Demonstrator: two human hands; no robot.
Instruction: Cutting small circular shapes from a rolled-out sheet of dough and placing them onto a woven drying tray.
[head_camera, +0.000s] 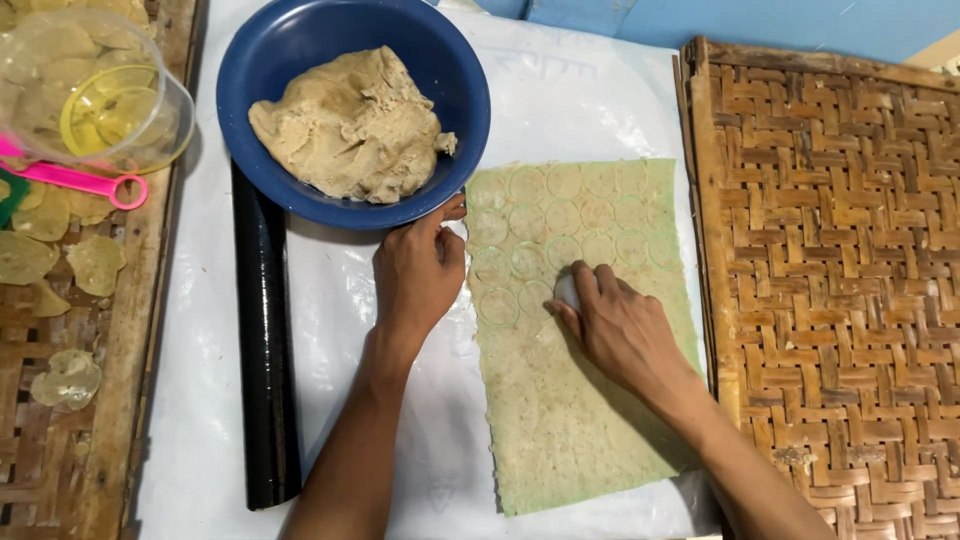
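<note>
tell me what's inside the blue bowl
The blue bowl holds one big lump of beige dough, which leaves the upper inner wall bare. The bowl's bottom beneath the dough is covered, so anything under it cannot be seen.

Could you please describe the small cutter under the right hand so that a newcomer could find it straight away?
Start at the flat, pale green dough sheet on the white plastic, between the black roller and the woven mat. The right hand presses on its middle. The cutter is the small pale round thing under those fingers, the only raised object among flat cut circles.
</note>
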